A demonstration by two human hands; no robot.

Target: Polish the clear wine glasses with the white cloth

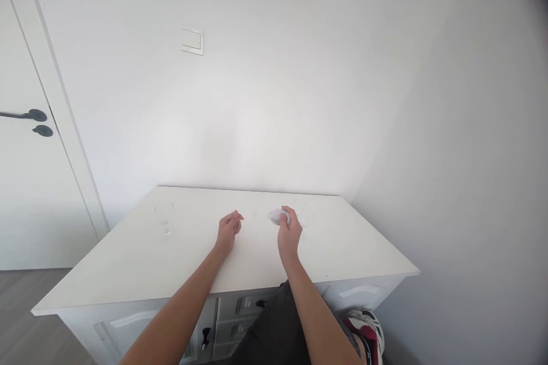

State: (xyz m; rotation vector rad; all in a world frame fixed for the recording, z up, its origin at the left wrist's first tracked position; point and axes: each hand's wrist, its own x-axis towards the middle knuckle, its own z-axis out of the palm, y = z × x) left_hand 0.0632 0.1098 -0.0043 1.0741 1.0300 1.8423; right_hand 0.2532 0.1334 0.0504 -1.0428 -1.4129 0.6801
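My right hand (290, 231) is closed around a small whitish, rounded object (276, 216) above the white cabinet top (261, 262). Whether it is a wad of cloth or something firm, I cannot tell. To its left, my left hand (230, 229) has its fingers curled in, and anything inside them is hidden. Between the hands, a little farther back, lies a small clear item (256, 214), too faint to name. Behind my right hand, faint outlines of another see-through thing (305, 219) show on the top.
A clear glass-like vessel (164, 220) stands at the left of the cabinet top. The wall with a light switch (192, 41) rises behind. A door with a dark handle (36, 115) is at left. Drawers (240, 306) and a shoe (368, 331) show below.
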